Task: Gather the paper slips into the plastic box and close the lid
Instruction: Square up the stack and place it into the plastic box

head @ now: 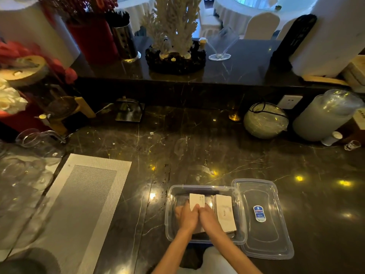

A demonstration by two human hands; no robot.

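A clear plastic box [205, 213] sits on the dark marble desk [197, 147], close to the desk's near edge and a little right of its middle. Both hands are inside the box, pressed side by side. The left hand [186, 215] and the right hand [209, 217] together pinch a small stack of white paper slips [197, 200], which stands tilted up from between the fingers towards the far wall of the box. The grip of each hand is closed around the lower end of that stack; how many slips it holds cannot be told.

Just to the right of the hands, still inside the box, lies a second pile of white slips [225, 213], flat along the box's right wall, with the word "love" printed on the top one. The right hand touches or nearly touches its left edge.

The lid [262, 218] lies flat on the desk, touching the right side of the box, with a blue and white sticker at its centre. The box is open.

To the left, near the desk's near left corner, lies a grey woven placemat [79, 204], well apart from the box. Along the far edge of the desk stand a round glass globe [265, 120] and a large clear jar [324, 115] towards the far right corner.
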